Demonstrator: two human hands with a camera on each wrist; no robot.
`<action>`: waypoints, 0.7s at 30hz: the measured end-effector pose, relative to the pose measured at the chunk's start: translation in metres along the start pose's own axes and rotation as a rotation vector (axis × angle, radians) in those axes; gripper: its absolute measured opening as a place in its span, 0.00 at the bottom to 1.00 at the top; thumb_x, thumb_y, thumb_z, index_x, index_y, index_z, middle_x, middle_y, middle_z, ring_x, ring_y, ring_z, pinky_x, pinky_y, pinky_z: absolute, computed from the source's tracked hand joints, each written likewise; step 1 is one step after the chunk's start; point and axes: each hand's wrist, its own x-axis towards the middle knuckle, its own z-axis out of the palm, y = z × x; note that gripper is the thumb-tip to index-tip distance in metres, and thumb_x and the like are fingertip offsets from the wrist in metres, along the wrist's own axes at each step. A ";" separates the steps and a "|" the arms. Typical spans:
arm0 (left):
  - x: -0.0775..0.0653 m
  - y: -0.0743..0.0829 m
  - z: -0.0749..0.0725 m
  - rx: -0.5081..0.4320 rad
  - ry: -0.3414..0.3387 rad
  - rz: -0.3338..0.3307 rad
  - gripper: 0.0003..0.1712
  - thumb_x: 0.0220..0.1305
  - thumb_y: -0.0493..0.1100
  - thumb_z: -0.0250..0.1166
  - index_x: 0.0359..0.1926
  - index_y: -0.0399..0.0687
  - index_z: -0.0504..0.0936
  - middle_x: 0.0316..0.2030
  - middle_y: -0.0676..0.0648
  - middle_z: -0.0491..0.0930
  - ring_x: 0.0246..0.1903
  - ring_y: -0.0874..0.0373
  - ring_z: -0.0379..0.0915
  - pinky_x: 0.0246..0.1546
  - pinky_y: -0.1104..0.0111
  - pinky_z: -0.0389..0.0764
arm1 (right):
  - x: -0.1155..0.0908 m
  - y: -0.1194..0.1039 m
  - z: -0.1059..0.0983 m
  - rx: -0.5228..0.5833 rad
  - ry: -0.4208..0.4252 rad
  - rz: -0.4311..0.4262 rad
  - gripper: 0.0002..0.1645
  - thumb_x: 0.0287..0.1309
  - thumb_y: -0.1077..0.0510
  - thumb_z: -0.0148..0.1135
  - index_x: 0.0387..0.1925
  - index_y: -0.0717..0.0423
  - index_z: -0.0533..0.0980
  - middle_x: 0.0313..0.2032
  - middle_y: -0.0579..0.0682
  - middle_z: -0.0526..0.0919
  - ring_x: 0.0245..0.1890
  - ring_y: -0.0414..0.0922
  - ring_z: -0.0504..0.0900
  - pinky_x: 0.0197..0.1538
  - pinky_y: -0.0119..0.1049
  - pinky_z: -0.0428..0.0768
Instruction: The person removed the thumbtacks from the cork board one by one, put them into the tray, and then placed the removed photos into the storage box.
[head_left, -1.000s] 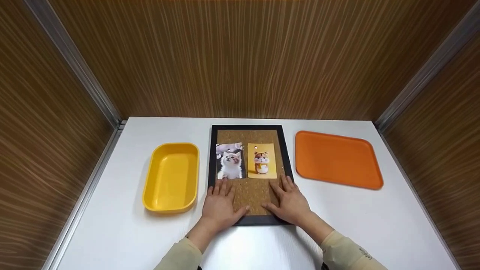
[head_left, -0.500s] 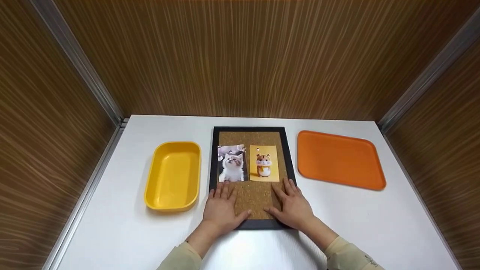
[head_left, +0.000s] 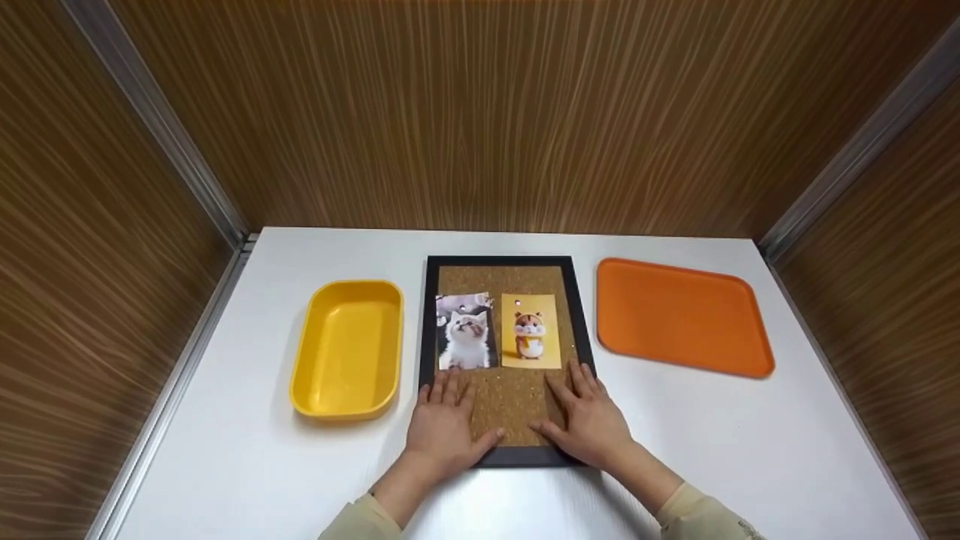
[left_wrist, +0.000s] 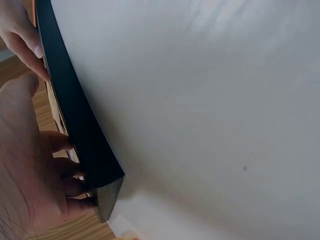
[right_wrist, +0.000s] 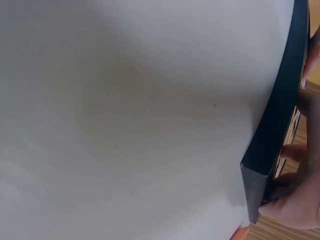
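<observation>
A black-framed corkboard point(head_left: 525, 277) lies on the white table, with a kitten picture point(head_left: 466, 341) and a yellow hamster picture point(head_left: 531, 330) side by side on it. A small shiny pin shows near the top of each picture. My left hand point(head_left: 444, 431) rests with spread fingers on the board's near left corner, fingertips just below the kitten picture. On the near right corner lies my right hand point(head_left: 592, 424), its fingers spread over the cork and frame. In the left wrist view, fingertips meet the frame's edge point(left_wrist: 75, 100); the right wrist view shows the opposite corner point(right_wrist: 270, 150).
To the left of the board stands a deep yellow tub point(head_left: 346, 360). A flat orange tray point(head_left: 684, 315) lies at the right. Wood-grain panels point(head_left: 495, 112) close off the back and both sides of the white table point(head_left: 750, 450).
The corkboard, with both pictures on it, has slid a little towards me, away from the back panel. Both hands have moved with it, resting in the same places.
</observation>
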 end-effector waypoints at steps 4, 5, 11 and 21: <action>0.000 -0.001 0.001 0.005 0.007 0.005 0.54 0.70 0.80 0.49 0.76 0.41 0.73 0.77 0.33 0.63 0.77 0.34 0.57 0.73 0.40 0.64 | 0.000 -0.001 0.000 0.001 -0.007 0.008 0.53 0.62 0.25 0.65 0.75 0.56 0.72 0.78 0.73 0.58 0.78 0.70 0.58 0.76 0.63 0.64; 0.000 -0.001 0.001 0.005 0.009 0.007 0.54 0.69 0.80 0.49 0.75 0.41 0.73 0.77 0.33 0.63 0.77 0.34 0.57 0.73 0.40 0.64 | 0.000 -0.001 -0.001 0.001 -0.012 0.012 0.53 0.62 0.25 0.65 0.75 0.56 0.72 0.78 0.72 0.58 0.78 0.70 0.58 0.76 0.63 0.64; 0.000 -0.001 0.002 0.008 0.030 0.019 0.54 0.69 0.80 0.51 0.74 0.41 0.75 0.76 0.31 0.64 0.76 0.34 0.59 0.72 0.41 0.67 | 0.000 -0.002 -0.002 0.002 -0.021 0.020 0.54 0.62 0.25 0.65 0.76 0.56 0.72 0.78 0.72 0.58 0.78 0.69 0.58 0.76 0.62 0.64; 0.000 -0.002 0.002 0.022 0.037 0.026 0.54 0.68 0.80 0.51 0.73 0.41 0.76 0.75 0.32 0.67 0.76 0.33 0.60 0.71 0.41 0.67 | 0.000 -0.002 -0.001 0.006 -0.025 0.019 0.54 0.63 0.25 0.65 0.77 0.55 0.71 0.78 0.72 0.58 0.78 0.70 0.57 0.76 0.63 0.64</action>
